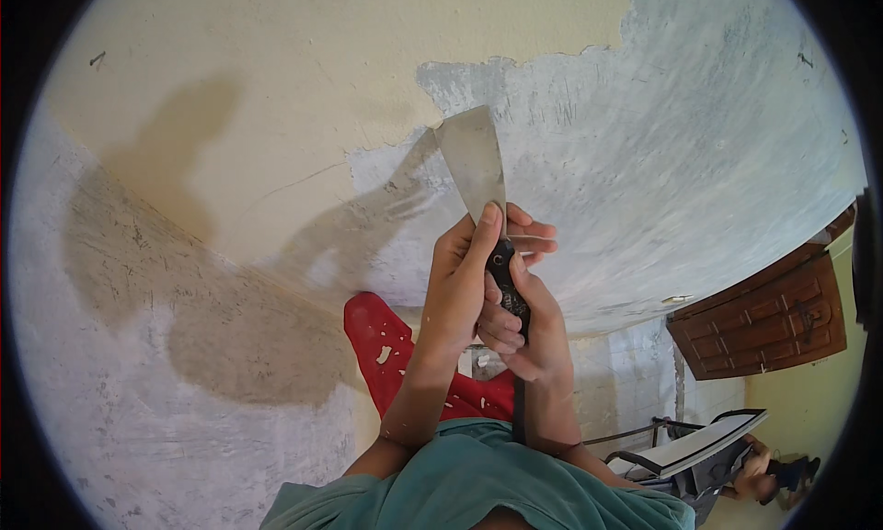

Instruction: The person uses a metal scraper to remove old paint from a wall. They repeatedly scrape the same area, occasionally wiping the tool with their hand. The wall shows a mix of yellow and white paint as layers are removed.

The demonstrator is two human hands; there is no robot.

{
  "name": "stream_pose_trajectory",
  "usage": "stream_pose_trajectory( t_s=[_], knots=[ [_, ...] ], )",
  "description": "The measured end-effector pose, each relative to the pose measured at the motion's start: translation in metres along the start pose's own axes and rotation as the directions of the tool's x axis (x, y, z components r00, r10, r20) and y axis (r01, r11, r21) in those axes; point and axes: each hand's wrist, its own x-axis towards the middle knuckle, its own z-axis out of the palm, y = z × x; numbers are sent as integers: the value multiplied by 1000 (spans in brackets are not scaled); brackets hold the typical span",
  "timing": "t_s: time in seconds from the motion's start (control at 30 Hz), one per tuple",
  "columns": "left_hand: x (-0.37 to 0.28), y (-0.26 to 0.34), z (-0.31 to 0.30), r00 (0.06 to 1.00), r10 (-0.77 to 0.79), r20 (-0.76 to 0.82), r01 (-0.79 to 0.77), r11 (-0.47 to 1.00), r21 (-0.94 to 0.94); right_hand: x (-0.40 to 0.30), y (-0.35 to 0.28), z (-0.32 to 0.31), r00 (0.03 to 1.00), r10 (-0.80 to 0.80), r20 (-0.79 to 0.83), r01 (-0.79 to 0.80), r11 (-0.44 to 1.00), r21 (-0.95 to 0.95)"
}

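A scraper with a wide metal blade [472, 158] and a black handle is held up in front of the wall. My right hand [528, 309] is wrapped around the handle. My left hand [469, 268] grips the lower part of the blade near the handle, its thumb lying on the metal. One corner of the blade meets the ragged edge of the cream paint [324, 54], or lies just in front of it. Grey bared plaster [662, 151] spreads to the right. Pale paint flakes [384, 354] lie on my red trousers.
Another bared wall [227, 454] meets this one at a corner on the left. Nails [97, 59] stick out of the wall. At the right are a carved wooden door [766, 320], a white panel with black edges [697, 447] and another person [759, 478].
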Motion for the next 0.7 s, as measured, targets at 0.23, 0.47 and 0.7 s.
stream_pose_trajectory(
  t_s=[0.23,0.47,0.7],
  knots=[
    [-6,6,4,997,-55,-45,54,998,-34,1,-18,8,995,96,16,-96,995,2],
    [-3,0,4,997,2,-74,-4,1000,-20,2,-14,8,995,71,-77,-74,997,-32],
    [3,-5,2,997,69,-31,-71,995,-68,2,-19,14,995,43,-93,-51,994,-94]
  ],
)
